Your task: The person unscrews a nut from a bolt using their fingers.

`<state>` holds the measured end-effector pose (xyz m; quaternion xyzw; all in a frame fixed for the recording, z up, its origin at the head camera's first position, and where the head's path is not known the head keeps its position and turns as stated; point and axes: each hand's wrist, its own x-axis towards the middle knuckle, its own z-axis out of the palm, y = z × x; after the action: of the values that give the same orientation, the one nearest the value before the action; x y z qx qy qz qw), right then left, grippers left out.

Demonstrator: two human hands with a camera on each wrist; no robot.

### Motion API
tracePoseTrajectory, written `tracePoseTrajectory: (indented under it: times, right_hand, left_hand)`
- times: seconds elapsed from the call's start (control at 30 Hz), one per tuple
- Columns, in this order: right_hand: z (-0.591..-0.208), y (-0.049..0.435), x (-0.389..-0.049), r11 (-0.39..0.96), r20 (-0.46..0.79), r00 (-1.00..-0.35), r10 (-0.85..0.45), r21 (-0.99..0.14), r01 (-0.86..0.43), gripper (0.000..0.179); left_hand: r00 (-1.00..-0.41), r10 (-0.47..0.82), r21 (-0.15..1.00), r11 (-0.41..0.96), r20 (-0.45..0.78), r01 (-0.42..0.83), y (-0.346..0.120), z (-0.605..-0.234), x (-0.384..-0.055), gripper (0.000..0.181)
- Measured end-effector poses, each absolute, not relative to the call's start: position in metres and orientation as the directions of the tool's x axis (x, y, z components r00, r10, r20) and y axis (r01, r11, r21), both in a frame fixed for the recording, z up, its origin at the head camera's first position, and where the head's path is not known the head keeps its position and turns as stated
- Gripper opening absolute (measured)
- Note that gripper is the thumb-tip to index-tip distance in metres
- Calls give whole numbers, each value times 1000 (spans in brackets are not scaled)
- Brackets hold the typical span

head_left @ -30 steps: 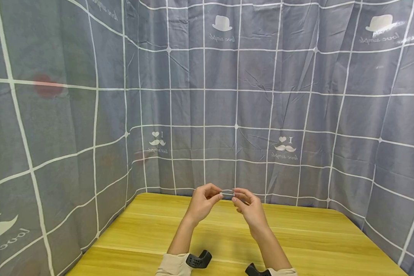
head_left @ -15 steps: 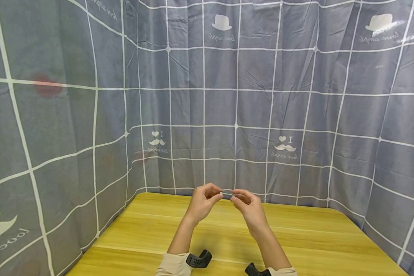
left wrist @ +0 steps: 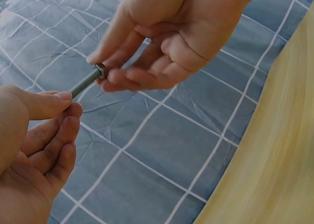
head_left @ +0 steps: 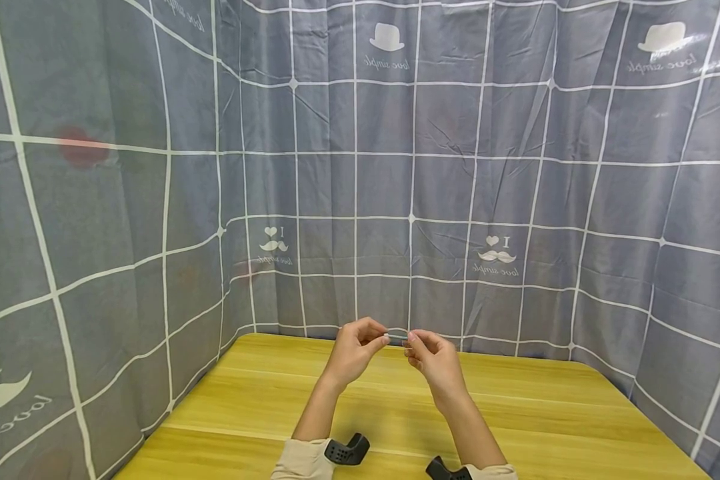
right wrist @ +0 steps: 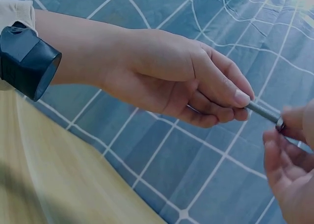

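A grey threaded bolt [left wrist: 86, 83] is held up in the air between both hands. My left hand [head_left: 349, 350] pinches one end of it between thumb and fingers. At the other end, a wider metal piece [left wrist: 101, 70] sits on the bolt; whether it is a nut or the bolt's head I cannot tell. My right hand [head_left: 437, 363] has its thumb and fingertips on that piece. In the right wrist view the bolt [right wrist: 264, 112] runs from the left hand [right wrist: 196, 81] across to the right hand [right wrist: 294, 170]. Fingertips cover both ends.
Below the hands lies a yellow wood-grain table [head_left: 264, 400]. A grey curtain [head_left: 444, 187] with white grid lines hangs behind it and at the sides. A black wrist device [head_left: 346, 450] sits at the left sleeve, another [head_left: 447, 470] at the right.
The right thumb has rolled up and slightly right over the bolt's end, while the fingers beneath have come lower. My left hand holds its place.
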<state>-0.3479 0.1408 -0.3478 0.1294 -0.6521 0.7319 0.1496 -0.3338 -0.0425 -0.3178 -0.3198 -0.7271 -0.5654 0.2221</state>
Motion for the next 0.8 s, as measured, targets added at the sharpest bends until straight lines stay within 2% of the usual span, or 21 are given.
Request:
tracePoseTrajectory:
  times: [0.13, 0.3, 0.4, 0.63, 0.8]
  right_hand:
    - [-349, 142, -348, -77, 412, -911, 22, -908, -412, 20]
    - [-346, 142, -345, -86, 407, -913, 18, -909, -407, 35]
    - [-346, 141, -345, -69, 377, -926, 36, -923, -379, 36]
    - [-346, 142, -346, -56, 383, -924, 25, -922, -384, 23]
    - [-347, 142, -346, -55, 354, -935, 25, -933, -355, 32]
  left_hand:
    - [-700, 222, 684, 155, 679, 713, -44, -317, -333, 8]
    - [-703, 230, 686, 159, 673, 710, -45, -318, -335, 8]
    - [-703, 230, 685, 162, 673, 710, -44, -317, -335, 8]
    - [-704, 218, 686, 163, 675, 709, -44, -317, -335, 8]
    - [-705, 217, 688, 161, 675, 708, -45, -317, -335, 8]
